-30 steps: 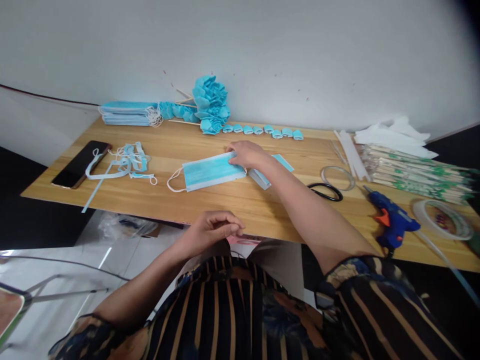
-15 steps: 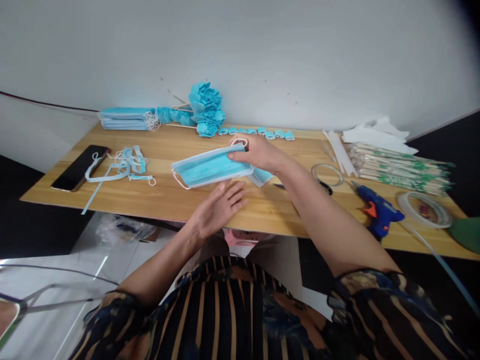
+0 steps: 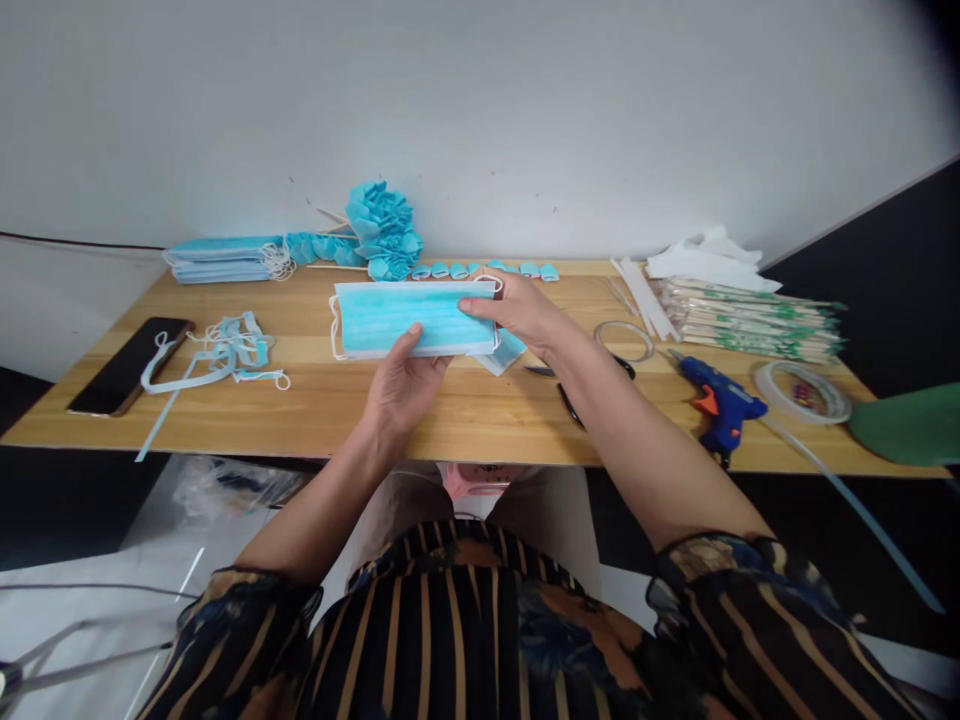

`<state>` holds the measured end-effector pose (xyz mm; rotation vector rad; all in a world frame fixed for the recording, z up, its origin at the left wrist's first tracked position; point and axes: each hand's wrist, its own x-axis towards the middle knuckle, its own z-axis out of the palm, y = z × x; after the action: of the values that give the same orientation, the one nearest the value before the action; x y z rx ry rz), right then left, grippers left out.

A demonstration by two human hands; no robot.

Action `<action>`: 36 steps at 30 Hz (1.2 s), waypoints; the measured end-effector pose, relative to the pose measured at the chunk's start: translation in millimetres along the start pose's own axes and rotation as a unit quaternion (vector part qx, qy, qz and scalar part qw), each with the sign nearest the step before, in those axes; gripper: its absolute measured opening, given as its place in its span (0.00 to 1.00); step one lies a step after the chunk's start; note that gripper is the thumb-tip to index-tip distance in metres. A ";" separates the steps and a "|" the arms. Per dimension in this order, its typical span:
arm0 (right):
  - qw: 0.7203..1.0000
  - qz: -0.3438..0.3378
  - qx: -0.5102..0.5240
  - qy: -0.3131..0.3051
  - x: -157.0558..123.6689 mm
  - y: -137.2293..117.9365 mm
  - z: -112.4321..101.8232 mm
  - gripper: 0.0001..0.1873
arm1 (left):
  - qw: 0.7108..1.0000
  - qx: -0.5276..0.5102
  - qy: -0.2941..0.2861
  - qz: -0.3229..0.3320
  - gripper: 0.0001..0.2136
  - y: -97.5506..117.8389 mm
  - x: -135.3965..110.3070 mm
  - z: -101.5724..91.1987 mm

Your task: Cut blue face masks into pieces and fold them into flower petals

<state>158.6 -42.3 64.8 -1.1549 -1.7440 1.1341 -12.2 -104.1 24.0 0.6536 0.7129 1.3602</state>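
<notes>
A blue face mask (image 3: pixel 397 315) with white ear loops is held flat over the middle of the table. My left hand (image 3: pixel 405 390) grips its lower edge, thumb on the front and fingers behind. At the mask's right end, my right hand (image 3: pixel 517 310) pinches it with the thumb in front; the other fingers are hidden behind it. A flat blue cut piece (image 3: pixel 501 352) lies on the wood below that end. Scissors (image 3: pixel 570 400) rest partly hidden under my right forearm. Behind the mask runs a row of small blue folded pieces (image 3: pixel 529 270).
At the back left are a mask stack (image 3: pixel 225 260) and blue fabric flowers (image 3: pixel 382 230). A phone (image 3: pixel 131 365) and cut strips (image 3: pixel 225 350) lie left. On the right are wrapped sticks (image 3: pixel 750 318), a blue glue gun (image 3: pixel 716 400), a tape roll (image 3: pixel 802 392) and a wire ring (image 3: pixel 626 340).
My left hand has risen from below the mask and taken hold of its lower edge. The mask has turned from tilted to nearly level. The camera view has shifted slightly.
</notes>
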 end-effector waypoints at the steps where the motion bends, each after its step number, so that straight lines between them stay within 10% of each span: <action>1: 1.000 0.001 0.004 -0.001 -0.4 -0.2 0.0 0.13 | 1.000 0.004 0.000 -0.006 0.21 -1.2 0.8 0.7; 22: 0.994 0.018 0.097 0.035 -24.5 36.0 -17.8 0.22 | 1.000 -0.001 0.014 -0.018 0.24 -6.5 15.5 -10.0; 29: 0.980 -0.049 -0.136 0.136 -46.7 37.9 -38.0 0.22 | 0.993 0.034 0.113 -0.002 0.07 25.4 30.7 -25.8; 36: 0.920 -0.023 -0.365 0.144 -113.9 52.3 -71.5 0.20 | 0.973 0.064 0.220 0.008 0.12 81.4 56.3 -73.1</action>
<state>274.2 -119.9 27.2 -1.5992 -1.9885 0.2287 -116.0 -39.2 36.4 0.4607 1.1596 1.5001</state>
